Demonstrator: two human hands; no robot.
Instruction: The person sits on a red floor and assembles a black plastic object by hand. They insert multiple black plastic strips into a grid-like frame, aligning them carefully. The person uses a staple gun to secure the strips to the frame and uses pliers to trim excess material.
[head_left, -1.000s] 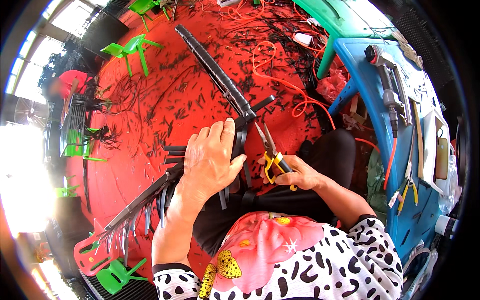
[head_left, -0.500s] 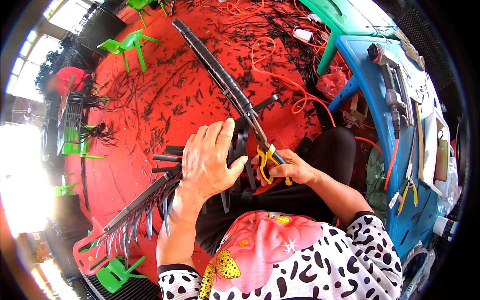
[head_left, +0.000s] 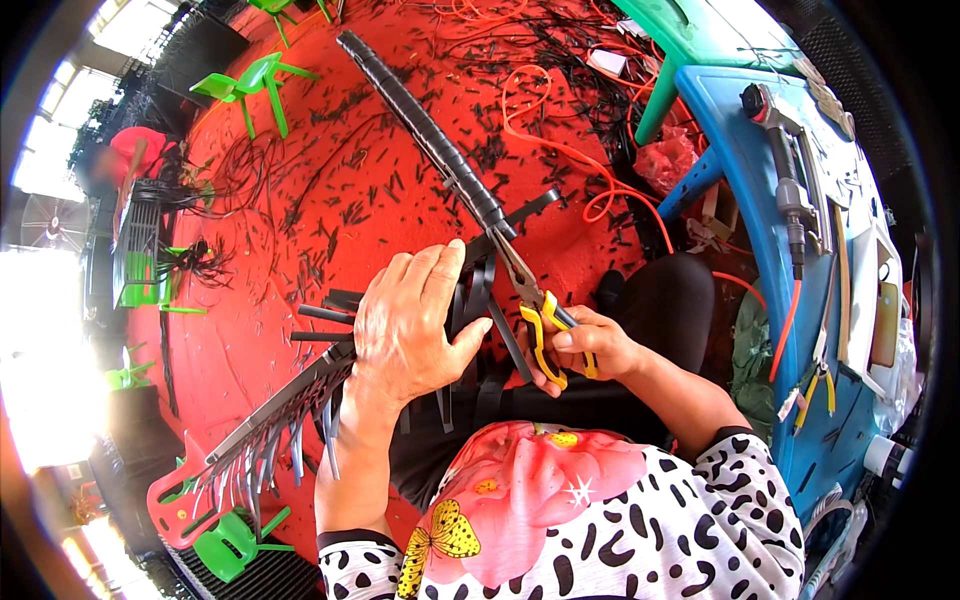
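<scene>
A dark frame piece [head_left: 425,130], its bar wrapped in black strip, slants from the upper middle down to my hands. Many loose strip ends [head_left: 290,430] fringe its lower left side. My left hand [head_left: 408,318] lies flat over the frame's corner with fingers stretched and thumb apart, hiding part of it. In my right hand [head_left: 595,345] is a pair of pliers [head_left: 541,335] with yellow and black handles. The metal jaws reach the lower end of the wrapped bar, beside a short strip end [head_left: 533,206] sticking out. Whether the jaws grip a strip is too small to tell.
On the right, a blue table [head_left: 722,110] bears a grey power tool [head_left: 785,170] and yellow-handled cutters [head_left: 818,385]. An orange hose [head_left: 590,170] winds over the red floor [head_left: 300,250] among black offcuts. Green chairs [head_left: 255,85] stand left; a person in red [head_left: 140,150] sits farther off.
The pliers' handles and my right hand have shifted slightly right and down. The wrapped bar's far end and my left hand have moved a little to the left.
</scene>
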